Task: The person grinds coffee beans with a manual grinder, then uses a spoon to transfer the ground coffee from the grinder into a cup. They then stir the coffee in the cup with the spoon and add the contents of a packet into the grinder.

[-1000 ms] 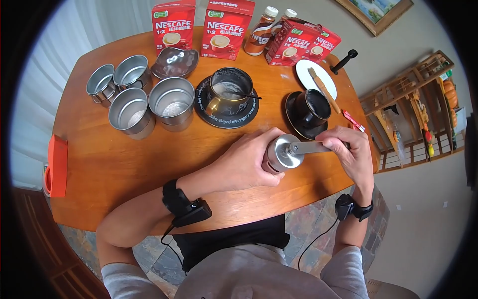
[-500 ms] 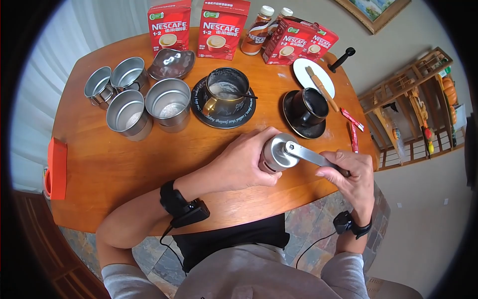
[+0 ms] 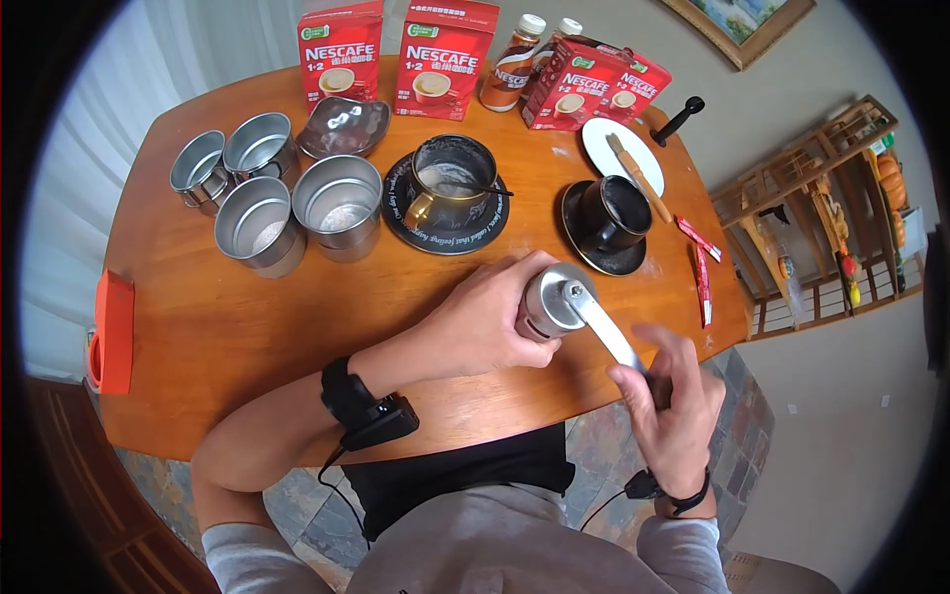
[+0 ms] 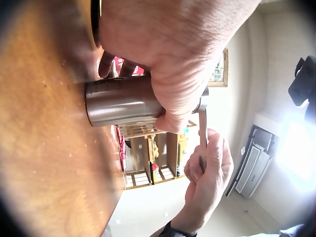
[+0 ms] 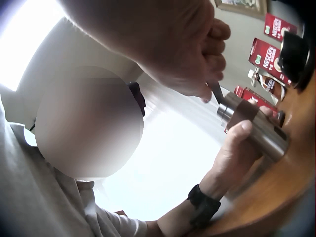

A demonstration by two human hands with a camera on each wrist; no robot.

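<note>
A steel hand coffee grinder (image 3: 550, 297) stands near the front edge of the wooden table (image 3: 247, 327). My left hand (image 3: 475, 322) is wrapped round its body (image 4: 123, 101), fingers and thumb curled about it. Its crank arm (image 3: 606, 335) points toward me and to the right, past the table edge. My right hand (image 3: 671, 401) grips the knob at the crank's end; the knob itself is hidden in the fist. In the right wrist view the grinder (image 5: 256, 126) sits below that fist (image 5: 192, 54).
Behind the grinder stand a black cup on a saucer (image 3: 612, 216), a dark cup with a spoon (image 3: 450, 178), several metal mugs (image 3: 297, 198), red Nescafe boxes (image 3: 440, 54), two bottles (image 3: 515, 49), a white plate (image 3: 621, 148) and sachets (image 3: 701, 262). An orange object (image 3: 111, 332) lies at the left edge.
The crank has swung clockwise from pointing right to pointing toward me, and my right hand went with it off the table edge. My left hand and the grinder's body stayed put.
</note>
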